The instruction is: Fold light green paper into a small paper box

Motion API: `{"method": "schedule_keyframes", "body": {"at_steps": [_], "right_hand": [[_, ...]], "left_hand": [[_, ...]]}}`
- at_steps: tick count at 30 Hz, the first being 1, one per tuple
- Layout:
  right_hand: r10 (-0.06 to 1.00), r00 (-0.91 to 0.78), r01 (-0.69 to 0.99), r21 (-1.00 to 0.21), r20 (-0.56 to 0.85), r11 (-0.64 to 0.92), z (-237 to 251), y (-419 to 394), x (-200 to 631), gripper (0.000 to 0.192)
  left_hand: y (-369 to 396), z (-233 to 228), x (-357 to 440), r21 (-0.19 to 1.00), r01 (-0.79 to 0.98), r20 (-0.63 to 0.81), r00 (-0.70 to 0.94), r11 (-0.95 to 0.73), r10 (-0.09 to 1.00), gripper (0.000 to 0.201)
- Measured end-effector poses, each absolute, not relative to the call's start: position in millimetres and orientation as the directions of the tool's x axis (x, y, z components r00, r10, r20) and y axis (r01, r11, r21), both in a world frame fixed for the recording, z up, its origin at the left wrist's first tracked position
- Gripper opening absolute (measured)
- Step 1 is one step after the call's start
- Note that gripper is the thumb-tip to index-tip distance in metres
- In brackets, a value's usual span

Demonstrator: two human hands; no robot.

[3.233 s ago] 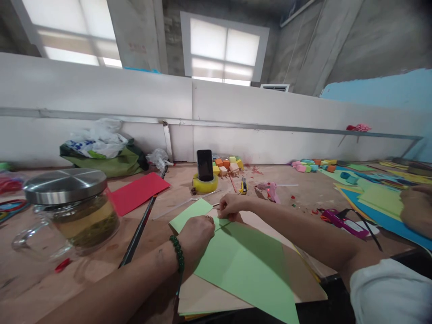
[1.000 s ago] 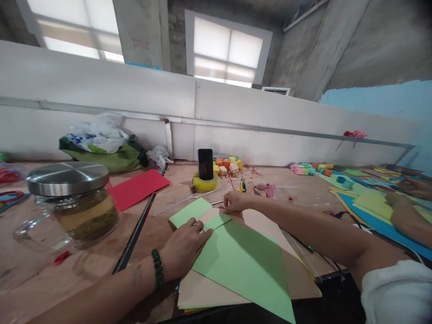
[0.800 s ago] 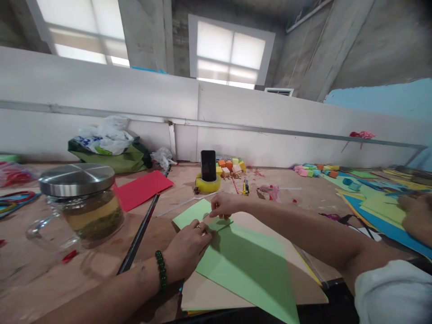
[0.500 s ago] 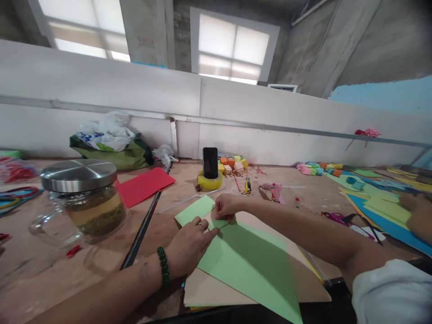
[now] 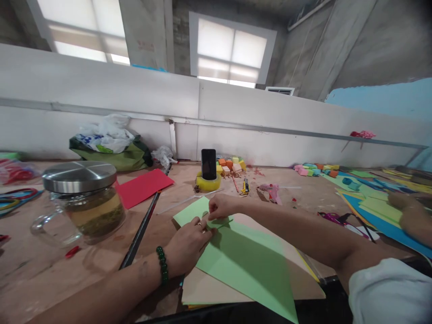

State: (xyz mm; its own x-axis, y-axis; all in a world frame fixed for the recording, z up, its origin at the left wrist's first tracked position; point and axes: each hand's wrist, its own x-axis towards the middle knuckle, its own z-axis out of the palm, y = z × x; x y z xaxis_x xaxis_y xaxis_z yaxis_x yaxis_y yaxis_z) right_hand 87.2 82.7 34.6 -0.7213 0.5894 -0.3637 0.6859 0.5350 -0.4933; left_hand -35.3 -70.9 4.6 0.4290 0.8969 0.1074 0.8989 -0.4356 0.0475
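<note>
A large sheet of light green paper (image 5: 249, 265) lies slanted over a stack of peach paper (image 5: 216, 288). My left hand (image 5: 191, 243), with a ring and a green bead bracelet, rests on the sheet's left part, fingers stretched out and lying on it. Right beside it, my right hand (image 5: 222, 207) is closed, its fingertips bent down against a narrow green paper strip (image 5: 221, 222) over the sheet. The hands nearly touch, and the fingertips partly hide the strip's far end.
A lidded glass mug of tea (image 5: 91, 211) stands left, near red paper (image 5: 146, 186). Ahead are a phone (image 5: 208, 164) on a yellow tape roll (image 5: 208, 182), a yellow cutter (image 5: 245, 186) and a pink glue gun (image 5: 274, 193). Another person's hand (image 5: 415, 218) is at far right.
My right hand has shifted slightly left, closer to my left hand. The green strip under its fingers shows more plainly. The whole view has moved a little.
</note>
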Motion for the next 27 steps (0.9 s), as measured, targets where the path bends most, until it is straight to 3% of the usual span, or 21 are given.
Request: {"method": "schedule_keyframes", "body": {"at_steps": [4, 9, 14, 18, 21, 27], "right_hand": [[0.543, -0.707, 0.703, -0.532, -0.453, 0.473, 23.9, 81.1, 80.9, 0.017], [0.604, -0.646, 0.754, -0.514, -0.466, 0.409, 25.0, 96.4, 98.4, 0.02], [0.684, -0.603, 0.784, -0.464, -0.41, 0.413, 30.5, 103.5, 122.0, 0.017], [0.713, -0.639, 0.756, -0.41, -0.29, 0.51, 37.3, 96.0, 122.6, 0.014], [0.692, -0.685, 0.717, -0.385, -0.228, 0.581, 38.9, 88.5, 116.5, 0.014], [0.603, -0.722, 0.691, -0.404, -0.341, 0.599, 27.7, 88.9, 123.0, 0.016]], "left_hand": [[-71.0, 5.2, -34.8, 0.035, 0.903, 0.098, 0.423, -0.428, 0.901, 0.031], [-70.4, 5.4, -35.1, 0.034, 0.899, 0.075, 0.433, -0.436, 0.898, 0.036], [-70.1, 3.8, -35.6, 0.026, 0.894, 0.087, 0.443, -0.447, 0.892, 0.037], [-70.4, 4.2, -35.1, 0.0, 0.898, 0.082, 0.439, -0.441, 0.895, 0.038], [-70.8, 5.7, -34.7, 0.005, 0.901, 0.078, 0.431, -0.433, 0.899, 0.038], [-70.8, 6.8, -35.1, 0.014, 0.894, 0.074, 0.446, -0.449, 0.892, 0.04]]}}
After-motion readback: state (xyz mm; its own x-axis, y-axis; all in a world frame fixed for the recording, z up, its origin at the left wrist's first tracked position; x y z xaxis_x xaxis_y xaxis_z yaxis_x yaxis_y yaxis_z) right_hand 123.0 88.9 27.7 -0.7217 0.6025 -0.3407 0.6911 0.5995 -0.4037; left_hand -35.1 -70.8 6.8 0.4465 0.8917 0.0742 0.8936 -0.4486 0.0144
